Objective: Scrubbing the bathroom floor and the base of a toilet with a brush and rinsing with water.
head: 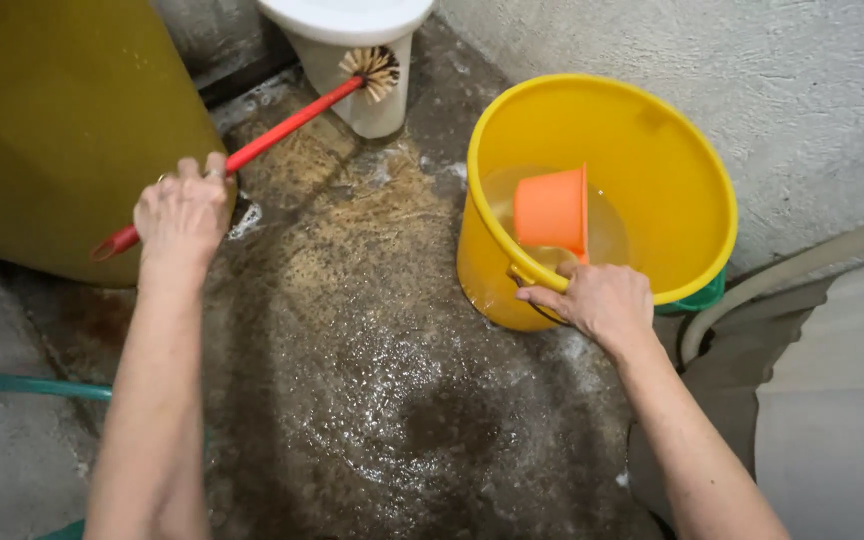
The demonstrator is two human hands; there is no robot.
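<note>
Wet, foamy concrete floor fills centre of frame, rough grey wall upper right. Left hand clenched round long red plastic brush handle, centre left; bristle head pressed against white ceramic toilet base, top centre. Right hand grips rim of round yellow plastic bucket, steadying it; orange plastic scoop floats in water inside. Toilet top cut off. Green object behind bucket unclear.

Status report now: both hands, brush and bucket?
Left hand gripping red brush handle, bristles against white toilet base. Right hand on yellow bucket rim, orange scoop inside. Floor wet.
</note>
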